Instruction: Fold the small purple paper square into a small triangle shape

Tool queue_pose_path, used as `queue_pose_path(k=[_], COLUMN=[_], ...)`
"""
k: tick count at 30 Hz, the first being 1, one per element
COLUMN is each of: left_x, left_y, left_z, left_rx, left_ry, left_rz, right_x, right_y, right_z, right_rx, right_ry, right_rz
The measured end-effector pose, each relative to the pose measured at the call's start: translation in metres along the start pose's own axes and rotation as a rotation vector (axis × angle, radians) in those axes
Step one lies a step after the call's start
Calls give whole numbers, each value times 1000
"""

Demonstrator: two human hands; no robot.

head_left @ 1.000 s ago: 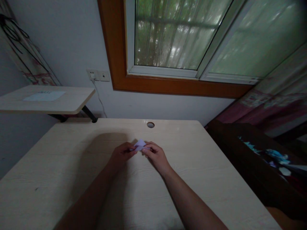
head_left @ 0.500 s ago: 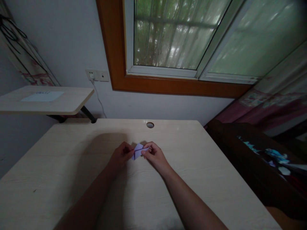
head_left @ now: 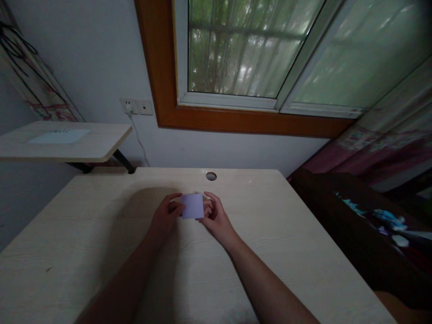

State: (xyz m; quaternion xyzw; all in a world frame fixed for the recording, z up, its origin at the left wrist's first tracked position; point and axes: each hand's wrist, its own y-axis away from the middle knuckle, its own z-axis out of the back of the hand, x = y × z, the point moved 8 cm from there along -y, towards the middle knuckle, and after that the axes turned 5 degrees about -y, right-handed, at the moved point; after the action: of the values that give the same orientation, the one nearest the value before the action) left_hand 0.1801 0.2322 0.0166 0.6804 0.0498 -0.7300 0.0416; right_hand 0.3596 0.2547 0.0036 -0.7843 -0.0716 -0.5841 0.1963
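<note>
A small square of purple paper [head_left: 192,206], its visible face flat and smooth, is held up between my hands over the desk. My left hand [head_left: 166,213] pinches its left edge, with the thumb in front and the index finger bent above. At the right edge is my right hand [head_left: 218,221]. Its index finger curves away from the upper corner, while the thumb and other fingers touch the paper near the lower right corner. The paper's back side and the fingertips behind it are hidden.
The pale wooden desk [head_left: 270,261] has a round cable hole [head_left: 211,176] near its back edge. On the left, a raised shelf [head_left: 111,135] carries a sheet of paper [head_left: 60,136]. Behind are a wall socket [head_left: 137,106] and a window. Dark furniture [head_left: 340,234] stands on the right.
The purple paper was a folded, angular shape with flaps and now shows a flat square face. My right hand's fingers have spread from a pinch, with the index finger lifted off.
</note>
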Motion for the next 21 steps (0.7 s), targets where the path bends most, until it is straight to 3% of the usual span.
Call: queue_pose_path(k=[4, 10, 21], left_x=[0, 9, 15], left_y=[1, -1, 1], left_z=[0, -2, -6], left_rx=[-18, 19, 60], left_ry=[8, -9, -115], left_rz=[37, 59, 7], right_x=[3, 31, 32], right_y=[3, 3, 2], right_z=[-1, -5, -7], right_rx=[10, 26, 26], right_ry=[129, 312, 257], right_rz=[10, 215, 170])
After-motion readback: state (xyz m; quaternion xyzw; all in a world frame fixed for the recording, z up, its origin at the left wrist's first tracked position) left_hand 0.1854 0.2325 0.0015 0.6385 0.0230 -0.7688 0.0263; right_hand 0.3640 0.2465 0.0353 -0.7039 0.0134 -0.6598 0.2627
